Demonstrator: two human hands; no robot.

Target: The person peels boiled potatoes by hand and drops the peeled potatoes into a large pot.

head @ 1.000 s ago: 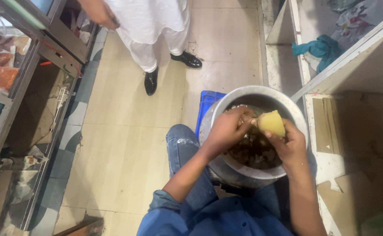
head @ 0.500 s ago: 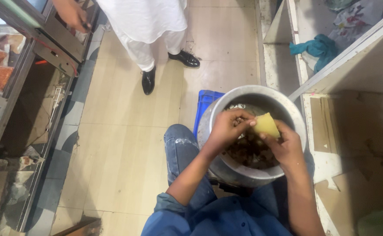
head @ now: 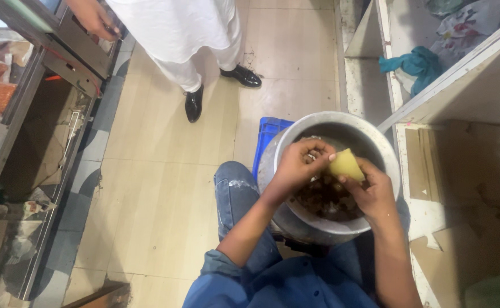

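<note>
My right hand grips a pale yellow peeled potato over a large round metal pot. My left hand is closed around a small metal tool, mostly hidden, with its fingertips against the potato. Dark brown peelings lie in the bottom of the pot. The pot sits between my knees, and my jeans-clad left leg is beside it.
A blue plastic crate stands behind the pot. A person in white clothes and black shoes stands on the tiled floor, one hand at a glass display counter on the left. Shelves with cloths and cardboard are at the right.
My hands stay over the pot with the potato turned slightly between them. The standing person has shifted a little toward the counter.
</note>
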